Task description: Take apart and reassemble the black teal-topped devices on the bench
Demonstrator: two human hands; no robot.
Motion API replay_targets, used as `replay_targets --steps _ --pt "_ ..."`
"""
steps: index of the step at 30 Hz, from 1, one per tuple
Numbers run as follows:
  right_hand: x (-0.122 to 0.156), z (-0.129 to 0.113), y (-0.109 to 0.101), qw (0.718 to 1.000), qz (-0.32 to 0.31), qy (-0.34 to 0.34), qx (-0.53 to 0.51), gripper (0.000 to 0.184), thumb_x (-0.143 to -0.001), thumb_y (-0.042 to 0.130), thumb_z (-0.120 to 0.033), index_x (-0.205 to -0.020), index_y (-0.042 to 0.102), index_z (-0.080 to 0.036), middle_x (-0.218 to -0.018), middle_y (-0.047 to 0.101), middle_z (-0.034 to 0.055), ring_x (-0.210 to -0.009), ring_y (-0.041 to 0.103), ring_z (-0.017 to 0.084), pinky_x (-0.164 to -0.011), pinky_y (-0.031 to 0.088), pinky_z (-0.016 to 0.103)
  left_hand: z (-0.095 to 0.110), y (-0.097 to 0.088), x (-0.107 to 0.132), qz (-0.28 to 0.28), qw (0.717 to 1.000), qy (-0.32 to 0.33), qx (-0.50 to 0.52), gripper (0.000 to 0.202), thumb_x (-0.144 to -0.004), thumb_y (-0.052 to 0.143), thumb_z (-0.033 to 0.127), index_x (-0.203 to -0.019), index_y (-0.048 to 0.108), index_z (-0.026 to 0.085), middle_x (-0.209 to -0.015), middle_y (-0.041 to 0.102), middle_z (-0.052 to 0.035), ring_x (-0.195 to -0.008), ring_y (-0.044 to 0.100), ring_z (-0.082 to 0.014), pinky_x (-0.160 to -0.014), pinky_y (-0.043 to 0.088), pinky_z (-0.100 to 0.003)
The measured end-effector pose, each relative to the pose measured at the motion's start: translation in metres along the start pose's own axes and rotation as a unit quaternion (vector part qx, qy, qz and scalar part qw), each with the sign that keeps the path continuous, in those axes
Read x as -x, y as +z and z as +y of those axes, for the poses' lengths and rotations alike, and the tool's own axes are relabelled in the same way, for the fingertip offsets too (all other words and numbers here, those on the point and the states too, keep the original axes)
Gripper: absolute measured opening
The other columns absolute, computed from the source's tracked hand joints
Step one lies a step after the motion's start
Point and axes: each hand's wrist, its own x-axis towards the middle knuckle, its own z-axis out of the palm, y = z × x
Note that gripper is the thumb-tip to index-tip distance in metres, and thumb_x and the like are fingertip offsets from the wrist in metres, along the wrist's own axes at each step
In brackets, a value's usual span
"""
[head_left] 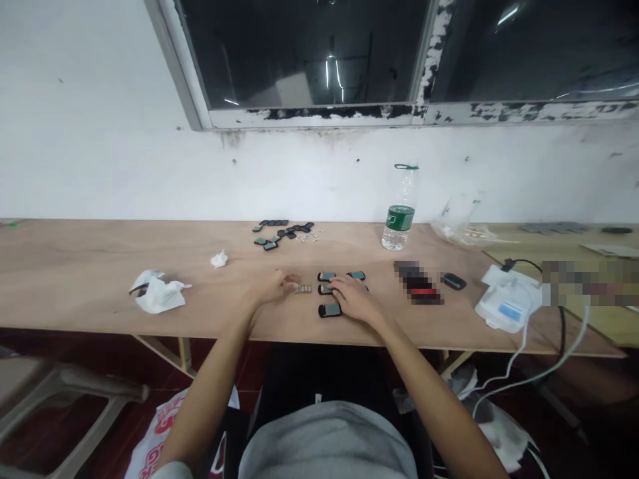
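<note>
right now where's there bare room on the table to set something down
Widest: the tabletop left of the larger white tissue. A smaller patch lies between the bottle and scattered white bits. Crowded: among the dark cases by the right hand, around the white box.

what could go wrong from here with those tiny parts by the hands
The left hand is right beside a short row of small metallic pieces, so a nudge might scatter them. The right hand lies over some dark-edged pieces and could push them askew.

Wooden table (pixel 80 266), dark devices (pixel 330 311), gold cylinders (pixel 306 289), water bottle (pixel 398 226), crumpled tissue (pixel 218 259)
</note>
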Motion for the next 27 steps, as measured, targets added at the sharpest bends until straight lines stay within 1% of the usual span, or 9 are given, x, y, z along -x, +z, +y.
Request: replay_targets --steps 2,4,6,9,13,17,22,24,27 --pt "0.0 0.0 -0.002 1.0 0.006 0.006 -0.001 0.025 -0.097 0.047 -0.013 -0.107 0.069 -0.019 -0.122 0.067 0.0113 -0.118 0.056 0.026 -0.099 0.039 0.043 0.001 -0.002 0.001 -0.001 1.0 -0.009 -0.006 0.033 -0.086 0.058 0.036 -0.111 0.068 0.018 -0.108 0.075 -0.0076 -0.098 0.07 -0.0243 -0.086 0.055 -0.034" --pt "0.001 0.0 -0.004 1.0 0.008 0.009 -0.001 0.019 -0.095 0.051 -0.013 -0.102 0.068 -0.019 -0.113 0.069 0.0096 -0.112 0.058 0.025 -0.096 0.039 0.041 0.002 -0.003 0.002 -0.008 1.0 -0.029 -0.001 0.033 -0.083 0.06 0.032 -0.111 0.067 0.017 -0.103 0.076 -0.0075 -0.094 0.07 -0.0242 -0.082 0.055 -0.034" --pt "0.001 -0.001 -0.006 1.0 0.008 0.01 0.0 0.015 -0.094 0.054 -0.014 -0.099 0.067 -0.019 -0.107 0.07 0.0086 -0.107 0.059 0.025 -0.094 0.038 0.04 0.001 -0.002 0.002 -0.013 0.999 -0.043 0.007 0.032 -0.08 0.062 0.029 -0.11 0.067 0.017 -0.099 0.076 -0.007 -0.09 0.07 -0.0239 -0.079 0.055 -0.034" --pt "0.001 -0.002 -0.008 1.0 0.012 0.012 -0.009 0.013 -0.092 0.058 -0.013 -0.1 0.066 -0.019 -0.109 0.07 0.0082 -0.107 0.06 0.025 -0.094 0.038 0.039 0.0 0.0 0.001 -0.011 0.999 -0.041 0.018 0.035 -0.077 0.065 0.03 -0.109 0.067 0.017 -0.096 0.075 -0.0067 -0.086 0.07 -0.0234 -0.076 0.055 -0.033" --pt "0.001 -0.001 -0.008 0.999 0.017 0.008 -0.029 0.02 -0.09 0.061 -0.012 -0.108 0.067 -0.018 -0.116 0.068 0.0092 -0.107 0.061 0.023 -0.093 0.04 0.036 -0.002 0.002 0.0 -0.003 1.0 -0.025 0.009 0.036 -0.077 0.065 0.033 -0.109 0.067 0.017 -0.092 0.074 -0.006 -0.079 0.068 -0.0222 -0.071 0.054 -0.032" --pt "0.0 0.002 0.0 1.0 0.013 0.005 -0.016 0.025 -0.095 0.053 -0.013 -0.113 0.069 -0.02 -0.119 0.067 0.0103 -0.11 0.06 0.024 -0.094 0.04 0.037 -0.006 0.005 -0.002 -0.004 1.0 -0.021 -0.009 0.035 -0.079 0.063 0.033 -0.109 0.068 0.017 -0.089 0.074 -0.0058 -0.076 0.067 -0.0211 -0.068 0.052 -0.03" --pt "-0.003 0.004 0.009 1.0 0.004 -0.002 -0.003 0.034 -0.098 0.044 -0.011 -0.117 0.07 -0.022 -0.122 0.066 0.0097 -0.11 0.061 0.024 -0.093 0.04 0.037 -0.008 0.006 -0.004 -0.003 1.0 0.0 -0.003 0.033 -0.083 0.059 0.033 -0.111 0.069 0.018 -0.094 0.075 -0.0069 -0.082 0.069 -0.0223 -0.072 0.054 -0.031" --pt "-0.004 0.003 0.009 1.0 0.003 0.0 0.001 0.034 -0.099 0.044 -0.013 -0.117 0.07 -0.023 -0.12 0.067 0.0098 -0.109 0.061 0.024 -0.094 0.039 0.038 -0.007 0.004 -0.003 -0.006 1.0 0.007 -0.003 0.031 -0.085 0.059 0.034 -0.109 0.069 0.018 -0.096 0.076 -0.0071 -0.084 0.07 -0.0228 -0.075 0.054 -0.032" --pt "-0.003 0.0 0.006 1.0 0.007 0.002 0.006 0.027 -0.098 0.049 -0.016 -0.114 0.07 -0.023 -0.119 0.068 0.0101 -0.11 0.061 0.025 -0.094 0.039 0.039 -0.005 0.001 -0.001 -0.003 1.0 0.014 -0.005 0.027 -0.087 0.058 0.034 -0.106 0.07 0.02 -0.098 0.077 -0.0062 -0.088 0.071 -0.0232 -0.079 0.055 -0.033"
